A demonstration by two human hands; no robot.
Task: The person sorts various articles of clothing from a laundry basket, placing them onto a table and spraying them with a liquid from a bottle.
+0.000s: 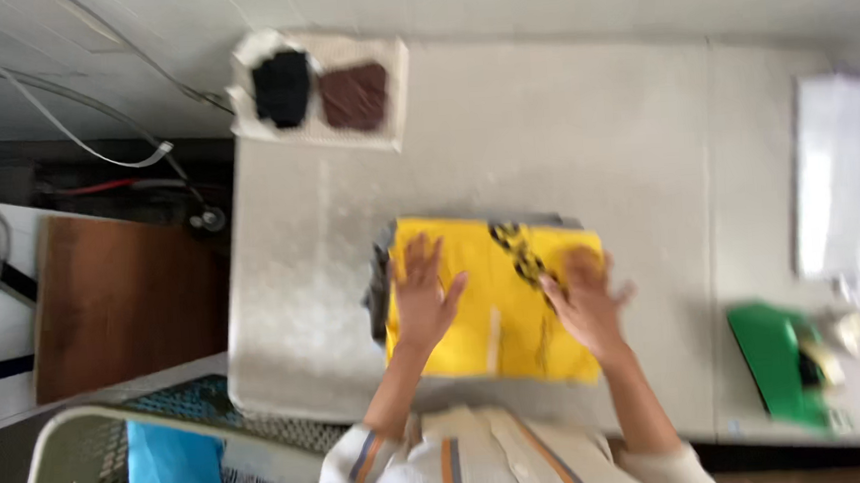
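On the grey table (pixel 582 123) we see a folded yellow garment (pixel 493 302) lying on a grey piece (pixel 378 284), near the front edge. Our left hand (pixel 421 297) lies flat, fingers spread, on its left part; our right hand (pixel 585 302) is also open and pressing on the right, likely to keep the fold flat. Frame is blurred. Around: a tray with dark swatches (pixel 322 94) at the far corner, white sheets (pixel 849 176) and a green packet (pixel 781 364) to the right, a basket with blue cloth (pixel 171 476) at lower left. Nothing blocks the hands.
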